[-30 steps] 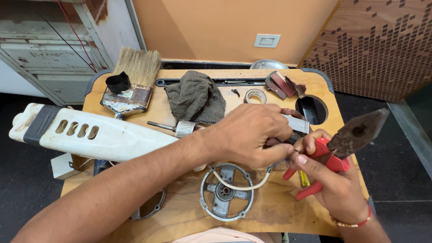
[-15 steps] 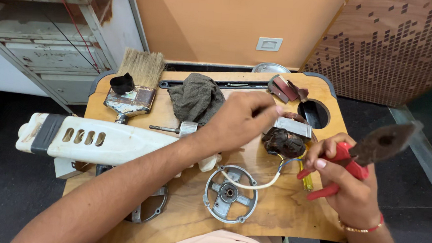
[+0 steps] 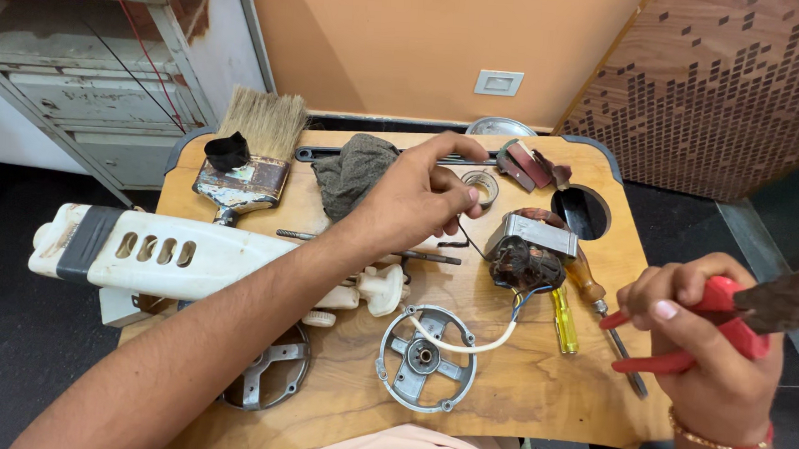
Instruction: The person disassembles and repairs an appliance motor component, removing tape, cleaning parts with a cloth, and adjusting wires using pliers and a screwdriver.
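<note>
The motor winding (image 3: 528, 249), a dark copper coil in a grey metal frame, sits near the middle of the wooden worktop (image 3: 536, 396), and a thin dark wire (image 3: 468, 237) runs from it up to our left hand (image 3: 419, 194). That hand is nearly closed, thumb and forefinger pinched on the wire's end, the other fingers curled loosely. Our right hand (image 3: 707, 359) is off the worktop's right edge, wrapped firmly round the red handles of a pair of pliers (image 3: 741, 320), whose dark jaws point away to the right, clear of everything.

We judge the main risk to be the fine wire: a sharp pull could snap it at the coil or drag the winding across the worktop. The white cable (image 3: 466, 342) looping from the winding down to the round metal end cover (image 3: 426, 358) could be tugged along with it. Just right of the winding lie a yellow-handled screwdriver (image 3: 565, 320) and a brown-handled one (image 3: 596, 299), near enough to be knocked off the edge if the pliers swing in carelessly.

Further out, the white plastic housing (image 3: 170, 253) passes under our left forearm, overhanging the worktop's left edge, so a shifting arm might tip it. The paintbrush (image 3: 248, 157) and grey rag (image 3: 352, 172) lie behind, out of harm.
</note>
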